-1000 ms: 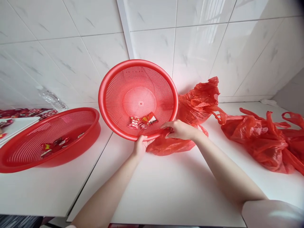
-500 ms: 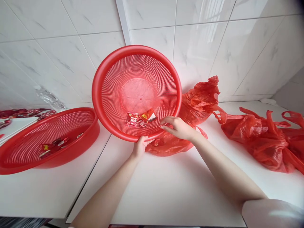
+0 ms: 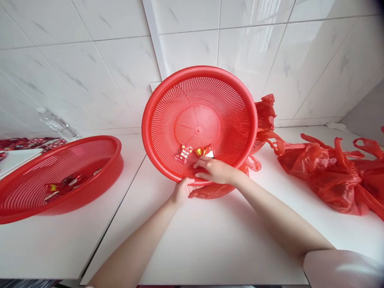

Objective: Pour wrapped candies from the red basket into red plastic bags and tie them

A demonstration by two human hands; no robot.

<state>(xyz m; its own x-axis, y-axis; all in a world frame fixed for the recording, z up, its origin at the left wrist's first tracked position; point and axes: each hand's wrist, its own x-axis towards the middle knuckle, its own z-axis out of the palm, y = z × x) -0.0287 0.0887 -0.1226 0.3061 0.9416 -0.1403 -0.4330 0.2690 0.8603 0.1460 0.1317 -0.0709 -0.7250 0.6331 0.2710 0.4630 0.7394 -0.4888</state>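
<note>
head | left hand (image 3: 181,193): clasping near rim of tilted basket (image 3: 199,116) | right hand (image 3: 217,170): inside basket, fingers at packets (image 3: 183,154), cannot tell if grasping any | packets: low on basket's near inner wall | basket: partly hiding bag (image 3: 265,114)

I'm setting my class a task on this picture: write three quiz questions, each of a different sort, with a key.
1. Which hand is inside the held basket? A left; B right.
2. Fill in: behind the other basket, near the wall, is a clear ____.
3. True or false: the other basket holds nothing.

Key:
1. B: the right hand is inside, while the left hand holds the basket.
2. bottle
3. False: packets lie in it.
</note>
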